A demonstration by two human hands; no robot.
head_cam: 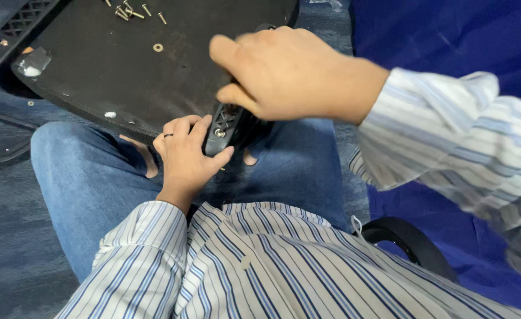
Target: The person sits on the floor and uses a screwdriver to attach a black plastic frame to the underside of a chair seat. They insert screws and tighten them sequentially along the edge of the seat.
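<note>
A black chair seat [124, 71] lies upside down across my knees, its underside up. At its near edge a black plastic bracket [220, 127] with a bolt in it rests against the seat. My left hand [185, 156] grips the lower end of this bracket, thumb on one side and fingers on the other. My right hand [284, 74] comes in from the right and closes over the bracket's upper part; what its fingers pinch is hidden. Several loose screws [131, 12] and a washer [158, 47] lie on the seat's far side.
My legs in blue jeans [89, 183] support the seat. Blue-grey carpet [12, 260] covers the floor. A dark blue cloth surface [449, 35] fills the right side. A black curved part [408, 239] lies at my right hip.
</note>
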